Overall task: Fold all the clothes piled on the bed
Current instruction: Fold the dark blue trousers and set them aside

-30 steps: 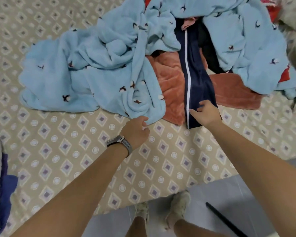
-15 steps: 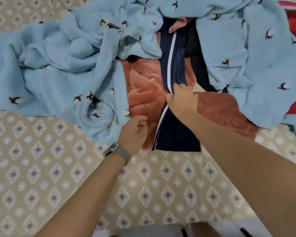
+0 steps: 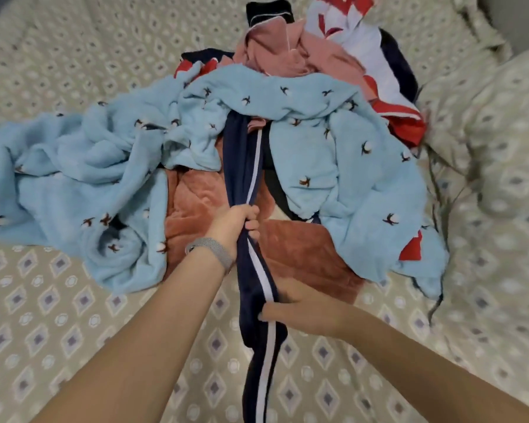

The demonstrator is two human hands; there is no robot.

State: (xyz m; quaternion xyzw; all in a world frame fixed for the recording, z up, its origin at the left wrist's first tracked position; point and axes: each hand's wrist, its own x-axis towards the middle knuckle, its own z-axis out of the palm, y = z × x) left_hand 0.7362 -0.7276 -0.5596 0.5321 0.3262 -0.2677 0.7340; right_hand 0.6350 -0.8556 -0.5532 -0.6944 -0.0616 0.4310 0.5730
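Since 0.5 s ago: navy striped garment now pulled out of pile toward bottom centre of frame, hanging in a long bunched strip; was lying flat on rust fabric before. Left hand, previously off the garment by the blue fleece, now on it. Right hand shifted down the leg, lower than before.

Left hand: fingers curled tight round navy garment at frame centre, full fist grip, watch band on wrist. Right hand: below and right of left, thumb across the front of the garment near white stripe, fingers behind, fabric pinched between.

Garment runs from under light blue fleece at centre, down through both hands, off bottom edge. Upper end buried in pile.

Pile fills upper half of frame: light blue fleece with small bird print spread left to right, rust-brown velvet piece under it at centre, pink garment and red-white piece at top right.

Patterned bedsheet across lower left and right; matching pillow at right edge.
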